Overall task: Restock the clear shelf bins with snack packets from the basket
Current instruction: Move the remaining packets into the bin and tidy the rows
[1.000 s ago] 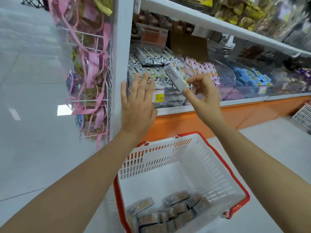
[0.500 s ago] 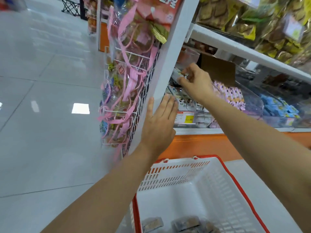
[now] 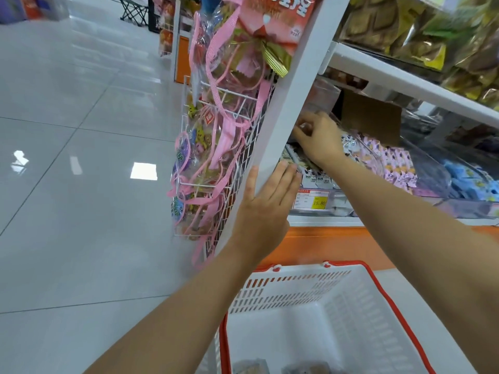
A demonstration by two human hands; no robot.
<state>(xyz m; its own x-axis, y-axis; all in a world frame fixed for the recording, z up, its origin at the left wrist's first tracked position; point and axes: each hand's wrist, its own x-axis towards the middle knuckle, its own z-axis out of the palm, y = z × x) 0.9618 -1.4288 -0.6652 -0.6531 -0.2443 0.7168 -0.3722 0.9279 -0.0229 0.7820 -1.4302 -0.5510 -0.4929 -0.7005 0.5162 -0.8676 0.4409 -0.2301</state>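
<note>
Looked down on glossy grey floor tiles [image 3: 67, 157] beside white shop shelving. Pressed left hand [image 3: 266, 209] flat against the white upright [image 3: 293, 103]. Reached right hand [image 3: 320, 140] into the clear bin [image 3: 318, 182] of black-and-white packets, fingers curled, grip unclear. Showed brown snack packets [image 3: 251, 367] on the bottom of the red-rimmed basket [image 3: 378, 282], cropped, long axis untellable.

this is a shop, a snack aisle by the look of it: white shelves [image 3: 399, 76] carry clear bins [image 3: 429, 168] packed with small snack packets [image 3: 397, 163], and a yellow price tag [image 3: 318, 202] reading 15.80 is stuck on one bin's front. a wire rack [image 3: 216, 184] of ribboned gift bags hangs on the shelf end, a red-rimmed shopping basket [image 3: 297, 290] sits below, and glossy floor tiles [image 3: 67, 184] run off toward more displays [image 3: 166, 36].
</note>
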